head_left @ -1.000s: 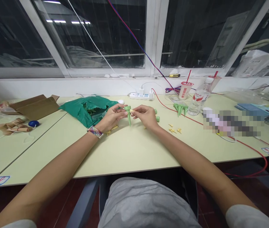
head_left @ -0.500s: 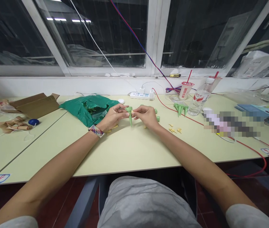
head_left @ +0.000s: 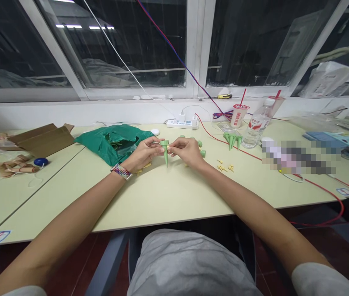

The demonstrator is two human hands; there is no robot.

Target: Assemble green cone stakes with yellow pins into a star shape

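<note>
My left hand (head_left: pixel 143 155) pinches a green watering spike (head_left: pixel 166 156) near its wide top, its point hanging down above the table. Against the spike's side, my right hand (head_left: pixel 189 151) is closed in a pinch on a small yellow plastic piece (head_left: pixel 168 149), mostly covered by the fingertips. Several more yellow plastic pieces (head_left: pixel 222 168) lie loose to the right. Others (head_left: pixel 145 166) are partly hidden by my left hand. Behind my right hand show some green parts (head_left: pixel 203 153). Farther right lie several green spikes (head_left: pixel 231 140).
A torn green plastic bag (head_left: pixel 97 142) lies left of my hands, near an open cardboard box (head_left: pixel 41 142) and a blue ball (head_left: pixel 41 161). A power strip (head_left: pixel 180 123), a paper cup (head_left: pixel 239 116) and a water bottle (head_left: pixel 254 129) stand behind. A red cable (head_left: pixel 254 156) crosses the right side.
The view has shifted slightly, so everything sits a little farther left. Both hands keep their hold, the right fingertips still at the spike's side.
</note>
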